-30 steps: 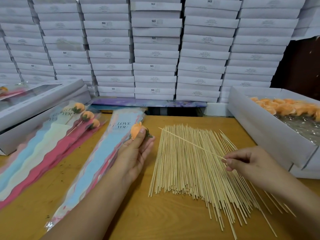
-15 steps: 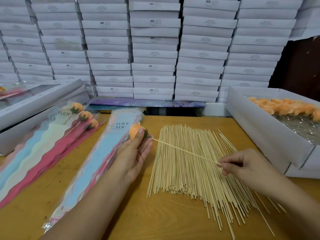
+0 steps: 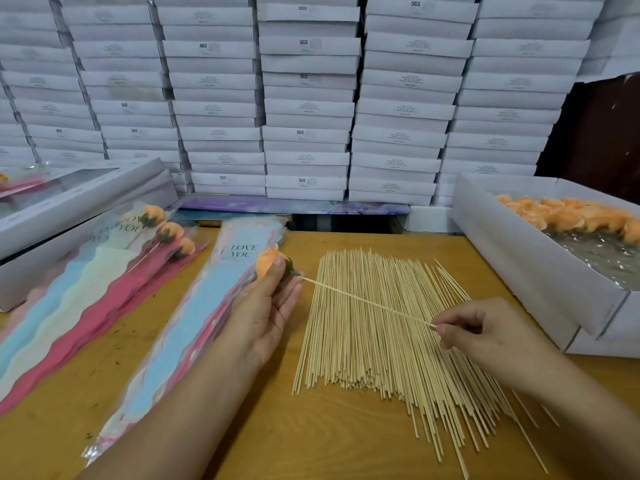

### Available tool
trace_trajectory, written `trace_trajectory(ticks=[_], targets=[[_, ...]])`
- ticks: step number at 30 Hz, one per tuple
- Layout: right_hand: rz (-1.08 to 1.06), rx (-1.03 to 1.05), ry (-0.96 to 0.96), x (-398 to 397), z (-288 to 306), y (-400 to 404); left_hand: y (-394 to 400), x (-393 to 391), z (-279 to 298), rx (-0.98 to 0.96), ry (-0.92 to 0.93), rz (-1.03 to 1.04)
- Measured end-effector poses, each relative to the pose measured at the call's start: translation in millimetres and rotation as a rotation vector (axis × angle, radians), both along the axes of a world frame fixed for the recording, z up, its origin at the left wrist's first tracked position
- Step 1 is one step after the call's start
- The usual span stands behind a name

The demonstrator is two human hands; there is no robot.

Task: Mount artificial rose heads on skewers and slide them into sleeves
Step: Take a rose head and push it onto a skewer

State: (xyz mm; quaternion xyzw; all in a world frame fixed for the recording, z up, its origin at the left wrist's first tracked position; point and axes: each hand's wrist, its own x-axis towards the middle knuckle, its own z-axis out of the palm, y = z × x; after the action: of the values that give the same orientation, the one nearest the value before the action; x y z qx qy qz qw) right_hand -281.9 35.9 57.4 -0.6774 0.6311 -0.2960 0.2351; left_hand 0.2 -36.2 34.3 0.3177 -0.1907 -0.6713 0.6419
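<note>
My left hand [image 3: 265, 306] pinches an orange rose head [image 3: 267, 260] with a green base, held above a stack of "LOVE YOU" sleeves [image 3: 194, 317]. My right hand [image 3: 481, 332] pinches the near end of one bamboo skewer [image 3: 363, 299]. The skewer's far tip touches the green base of the rose head. Below it, a large pile of loose skewers [image 3: 391, 337] lies spread on the wooden table [image 3: 329, 438]. At the left, three finished roses in sleeves [image 3: 166, 233] lie on a second pile of sleeves.
A white box [image 3: 519, 271] at the right holds several orange rose heads [image 3: 581, 216]. Grey flat boxes [image 3: 79, 202] stand at the left. A wall of stacked white boxes [image 3: 311, 98] closes off the back.
My right hand has carried the skewer leftward until its tip reached the rose head's base. My left hand has stayed almost still.
</note>
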Motion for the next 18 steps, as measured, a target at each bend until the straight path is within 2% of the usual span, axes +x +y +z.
trace_trajectory(ticks=[18], targets=[[-0.003, 0.001, 0.005, -0.5, 4.2, 1.0, -0.5, 1.5, 0.0, 0.025, -0.002, 0.013]])
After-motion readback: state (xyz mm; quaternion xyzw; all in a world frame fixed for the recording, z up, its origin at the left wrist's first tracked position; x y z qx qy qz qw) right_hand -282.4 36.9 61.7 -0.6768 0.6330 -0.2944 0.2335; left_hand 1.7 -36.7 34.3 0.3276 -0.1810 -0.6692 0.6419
